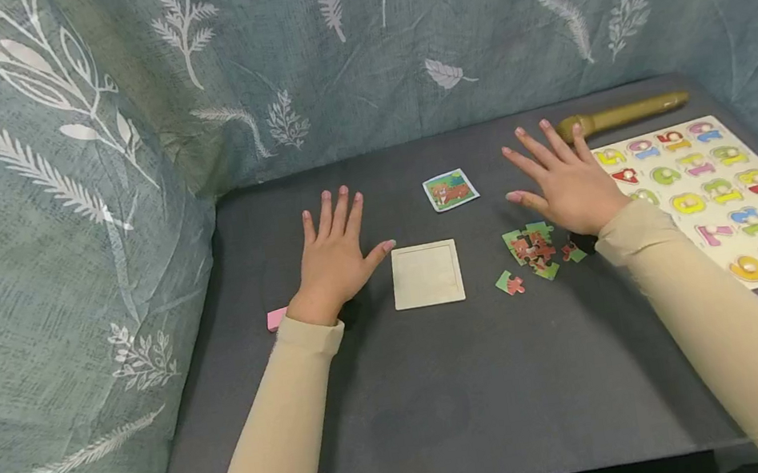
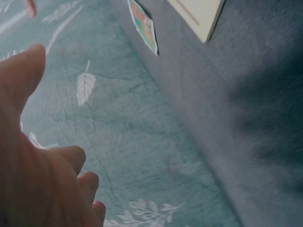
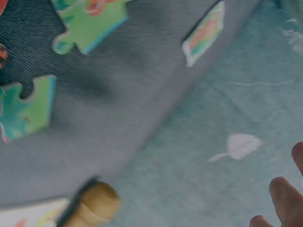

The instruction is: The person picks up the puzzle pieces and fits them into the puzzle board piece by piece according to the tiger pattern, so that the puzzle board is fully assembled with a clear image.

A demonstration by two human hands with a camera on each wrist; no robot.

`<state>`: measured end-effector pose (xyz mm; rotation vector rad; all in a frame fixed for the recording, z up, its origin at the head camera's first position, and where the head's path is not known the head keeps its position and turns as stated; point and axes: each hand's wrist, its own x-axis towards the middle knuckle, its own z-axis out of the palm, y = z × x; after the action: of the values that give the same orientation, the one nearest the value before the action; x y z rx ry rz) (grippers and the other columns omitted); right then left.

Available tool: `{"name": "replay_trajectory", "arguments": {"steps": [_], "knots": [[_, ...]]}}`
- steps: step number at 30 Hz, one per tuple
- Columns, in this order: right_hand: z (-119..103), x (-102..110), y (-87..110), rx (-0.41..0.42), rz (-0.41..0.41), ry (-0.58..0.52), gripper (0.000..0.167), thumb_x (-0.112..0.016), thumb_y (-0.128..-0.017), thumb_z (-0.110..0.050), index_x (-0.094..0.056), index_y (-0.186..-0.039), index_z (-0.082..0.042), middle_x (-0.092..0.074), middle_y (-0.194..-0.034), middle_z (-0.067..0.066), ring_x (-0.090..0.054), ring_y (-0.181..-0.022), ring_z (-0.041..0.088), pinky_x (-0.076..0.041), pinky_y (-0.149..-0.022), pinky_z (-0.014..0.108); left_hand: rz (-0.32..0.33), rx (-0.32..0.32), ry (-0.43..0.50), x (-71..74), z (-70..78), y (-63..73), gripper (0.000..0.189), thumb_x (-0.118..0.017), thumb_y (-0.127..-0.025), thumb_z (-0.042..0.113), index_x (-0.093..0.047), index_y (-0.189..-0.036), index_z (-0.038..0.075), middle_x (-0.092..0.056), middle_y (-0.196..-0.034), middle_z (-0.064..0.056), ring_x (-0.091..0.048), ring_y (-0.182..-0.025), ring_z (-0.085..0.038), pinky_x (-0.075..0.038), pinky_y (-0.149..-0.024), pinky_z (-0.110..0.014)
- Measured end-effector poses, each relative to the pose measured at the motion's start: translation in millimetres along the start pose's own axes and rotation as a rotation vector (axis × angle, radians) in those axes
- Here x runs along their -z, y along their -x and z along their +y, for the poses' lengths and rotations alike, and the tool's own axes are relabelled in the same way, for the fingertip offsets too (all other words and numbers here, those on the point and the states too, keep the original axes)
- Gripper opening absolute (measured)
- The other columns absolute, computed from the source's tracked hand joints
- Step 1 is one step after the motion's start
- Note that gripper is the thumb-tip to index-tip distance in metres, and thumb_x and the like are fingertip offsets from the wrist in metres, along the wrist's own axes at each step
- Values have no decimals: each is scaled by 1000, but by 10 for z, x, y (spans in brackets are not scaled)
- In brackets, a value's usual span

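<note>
Both hands are raised over the dark table with fingers spread, holding nothing. The left hand (image 1: 335, 265) is left of a pale square wooden puzzle tray (image 1: 426, 275). Above and left of the loose jigsaw pieces (image 1: 533, 249), the right hand (image 1: 572, 189) hovers near the number board's left edge. These pieces, green and reddish-brown, lie in a small pile with a few apart. Behind the tray is a small picture card (image 1: 450, 190) showing a brown animal on green. In the right wrist view, fingertips (image 3: 284, 196) show at the lower right.
A number puzzle board (image 1: 719, 197) with colourful knobbed numerals occupies the table's right side. Behind it lies a brownish-yellow stick-like object (image 1: 631, 114) with a rounded end. A pink block (image 1: 277, 319) sits partly behind the left wrist. Leaf-patterned cloth (image 1: 353, 54) hangs along the back and left.
</note>
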<state>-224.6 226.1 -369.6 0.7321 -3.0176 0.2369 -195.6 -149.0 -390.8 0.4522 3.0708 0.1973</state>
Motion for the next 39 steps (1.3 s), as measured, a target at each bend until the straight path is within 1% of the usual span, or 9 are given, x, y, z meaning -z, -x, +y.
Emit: {"name": "replay_trajectory", "arguments": {"steps": [4,7,10,12,15,20,25,31,39], "knots": [[-22,-56,13,10,15,-21,71,-55,-110,-43,-29,-166,-8,-14,-173,20,2,-159,42,11,-124,61,-14,-6,49,-55,-42,48,95,-43,-105,68,-3,-169,10,6,-175,-11,15,-159,-30,10,-126,-57],[-134,-143,101,78,87,-58,59,-73,-102,-30,-56,-150,-2,-46,-157,23,-33,-149,46,-22,-122,64,-27,-36,122,-116,-44,119,93,-50,-105,63,-9,-169,9,0,-175,-12,9,-160,-32,6,-126,-58],[-308,-314,271,160,142,-63,40,-88,-87,-24,-78,-118,-1,-66,-123,19,-57,-115,43,-48,-92,59,-111,-108,179,-234,22,201,89,-59,-104,55,-19,-168,8,-8,-175,-12,1,-161,-33,0,-127,-59],[-425,-446,410,170,145,-50,35,-94,-80,-25,-83,-105,-3,-68,-110,14,-58,-102,37,-49,-79,54,-191,-154,196,-343,90,259,86,-62,-104,51,-24,-167,7,-12,-174,-13,-3,-161,-34,-4,-127,-60],[-544,-631,571,160,155,-56,32,-96,-76,-22,-84,-99,-4,-67,-105,12,-58,-100,34,-51,-79,51,-259,-176,189,-542,162,325,85,-63,-104,49,-26,-166,6,-14,-174,-15,-6,-160,-36,-9,-127,-60],[-609,-762,619,225,183,-208,28,-95,-72,-1,-84,-97,-7,-68,-105,9,-59,-101,32,-52,-83,51,-145,-128,209,-707,193,364,74,-68,-103,41,-39,-161,6,-30,-169,-16,-22,-157,-36,-20,-125,-59],[-621,-762,529,319,103,-365,27,-87,-75,12,-81,-89,-10,-70,-102,5,-67,-98,27,-58,-87,44,-73,-102,247,-764,167,353,70,-72,-100,42,-50,-154,4,-35,-166,-14,-28,-155,-35,-22,-125,-56],[-821,-751,550,122,64,-350,28,-93,-76,-1,-79,-100,-5,-68,-93,2,-65,-84,21,-56,-76,41,-89,-62,335,-804,164,368,75,-74,-98,42,-45,-158,6,-25,-172,-9,-14,-160,-34,-11,-127,-57],[-879,-807,350,45,-108,-612,39,-84,-80,13,-63,-109,-4,-58,-89,2,-55,-79,15,-52,-71,34,-55,-61,347,-842,199,355,73,-76,-97,41,-49,-155,6,-29,-171,-9,-16,-159,-34,-11,-127,-59]]}}
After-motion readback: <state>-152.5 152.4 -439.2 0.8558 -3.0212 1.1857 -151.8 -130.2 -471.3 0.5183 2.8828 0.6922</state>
